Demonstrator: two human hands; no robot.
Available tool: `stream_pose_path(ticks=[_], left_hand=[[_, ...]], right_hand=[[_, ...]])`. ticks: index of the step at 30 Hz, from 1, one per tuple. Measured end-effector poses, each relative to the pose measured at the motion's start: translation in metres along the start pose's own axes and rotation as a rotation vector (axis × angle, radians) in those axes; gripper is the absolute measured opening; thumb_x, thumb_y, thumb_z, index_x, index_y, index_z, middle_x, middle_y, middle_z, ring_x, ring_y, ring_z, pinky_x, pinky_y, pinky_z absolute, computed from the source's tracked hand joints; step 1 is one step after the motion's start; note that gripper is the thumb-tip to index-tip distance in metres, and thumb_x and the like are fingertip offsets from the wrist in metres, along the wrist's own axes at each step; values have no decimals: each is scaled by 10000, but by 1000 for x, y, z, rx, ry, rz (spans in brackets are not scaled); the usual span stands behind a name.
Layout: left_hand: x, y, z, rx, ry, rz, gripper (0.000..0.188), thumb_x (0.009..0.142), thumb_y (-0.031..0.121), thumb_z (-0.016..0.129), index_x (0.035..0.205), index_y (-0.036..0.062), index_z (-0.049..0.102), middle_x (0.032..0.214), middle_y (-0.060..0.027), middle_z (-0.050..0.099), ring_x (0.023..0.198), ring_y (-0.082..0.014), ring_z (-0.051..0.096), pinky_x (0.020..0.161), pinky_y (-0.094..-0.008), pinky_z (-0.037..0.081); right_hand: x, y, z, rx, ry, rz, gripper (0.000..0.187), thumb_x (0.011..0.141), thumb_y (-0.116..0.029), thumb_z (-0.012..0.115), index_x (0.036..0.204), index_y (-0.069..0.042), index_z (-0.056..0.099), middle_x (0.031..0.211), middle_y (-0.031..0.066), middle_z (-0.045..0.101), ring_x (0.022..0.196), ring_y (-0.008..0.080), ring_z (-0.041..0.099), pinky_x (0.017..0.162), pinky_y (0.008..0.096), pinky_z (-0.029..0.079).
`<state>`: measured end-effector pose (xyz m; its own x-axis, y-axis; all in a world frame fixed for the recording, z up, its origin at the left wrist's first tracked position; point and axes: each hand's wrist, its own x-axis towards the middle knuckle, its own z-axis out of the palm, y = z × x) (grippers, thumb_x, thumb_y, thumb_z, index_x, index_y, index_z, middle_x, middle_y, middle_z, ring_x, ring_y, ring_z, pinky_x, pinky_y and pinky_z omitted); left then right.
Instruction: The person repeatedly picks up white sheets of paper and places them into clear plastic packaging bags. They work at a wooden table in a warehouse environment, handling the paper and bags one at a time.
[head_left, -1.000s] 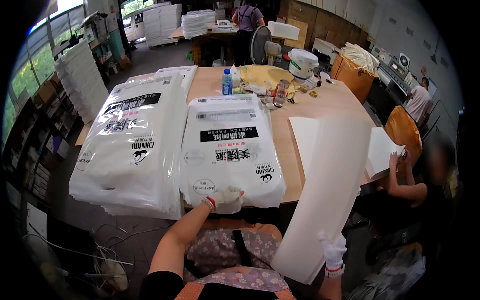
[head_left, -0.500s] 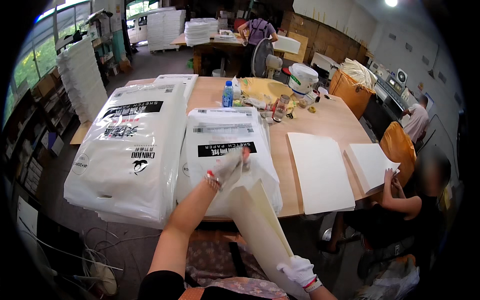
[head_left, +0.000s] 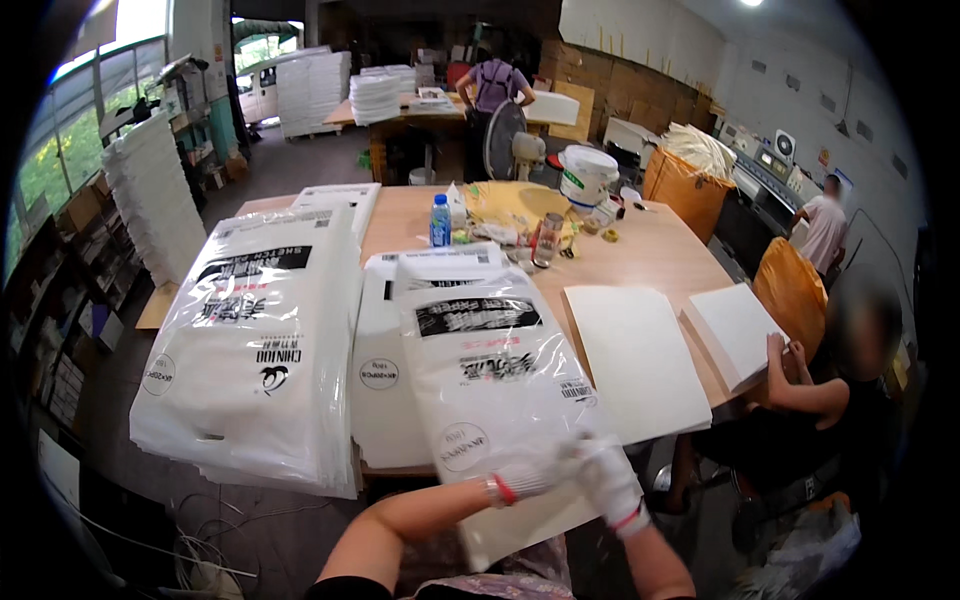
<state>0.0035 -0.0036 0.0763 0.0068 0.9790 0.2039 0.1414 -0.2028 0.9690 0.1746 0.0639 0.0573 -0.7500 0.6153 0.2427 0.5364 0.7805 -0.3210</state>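
Note:
A clear printed plastic bag [head_left: 490, 385] lies tilted over a pile of similar bags, its near end hanging past the table edge. White paper sheets [head_left: 525, 525] stick out of that near end toward my body. Both hands wear white gloves and meet at the bag's near right corner. My left hand [head_left: 540, 472] reaches across the sheets, its blurred fingers closed at the bag's edge. Beside it, my right hand [head_left: 605, 480] grips the same corner from the right. Motion blur hides exactly where the fingertips sit.
Left of the bag lies a tall pile of filled bags [head_left: 250, 370]. To the right are a white paper stack [head_left: 635, 360] and another stack [head_left: 740, 335] handled by a seated person. A blue bottle [head_left: 440, 222], a glass jar [head_left: 547, 240] and a white bucket [head_left: 587, 178] stand farther back.
The sheets, earlier curled upright in my right hand, now lie flat with the bag over their far part. My left hand has come back toward me, and the right has risen to join it.

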Motion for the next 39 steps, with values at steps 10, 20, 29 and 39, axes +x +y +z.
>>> stream_pose_path(ticks=[10, 20, 29, 39], left_hand=[[-133, -135, -48, 1055, 423, 50, 270, 930, 237, 488, 1137, 71, 538, 968, -133, 593, 858, -278, 597, 746, -380, 492], [-301, -76, -38, 333, 646, -489, 190, 890, 69, 437, 1026, 2, 552, 958, -124, 600, 856, -241, 597, 764, -343, 480], [-355, -136, -31, 820, 859, -633, 270, 693, -9, 520, 952, 63, 501, 773, -192, 574, 661, -407, 572, 573, -482, 456], [-198, 66, -13, 374, 690, 233, 147, 677, -93, 484, 741, 36, 515, 732, -90, 519, 629, -227, 531, 586, -298, 431]], right_hand=[[69, 40, 32, 291, -192, 273, 552, 873, -58, 501, 1387, -24, 305, 1326, 269, 373, 1145, 420, 462, 951, 402, 427], [-88, -22, -9, 673, -360, 213, 487, 904, -108, 497, 1347, 20, 341, 1250, 151, 502, 1106, 186, 500, 979, 367, 404], [-149, -21, 16, 362, -3, 38, 357, 854, -12, 461, 1203, 47, 508, 1266, 239, 489, 1215, 346, 445, 1042, 423, 341], [-170, 32, 97, 1781, -368, 1027, 327, 909, -186, 578, 1196, -31, 543, 1090, 66, 599, 895, 141, 595, 763, 269, 497]])
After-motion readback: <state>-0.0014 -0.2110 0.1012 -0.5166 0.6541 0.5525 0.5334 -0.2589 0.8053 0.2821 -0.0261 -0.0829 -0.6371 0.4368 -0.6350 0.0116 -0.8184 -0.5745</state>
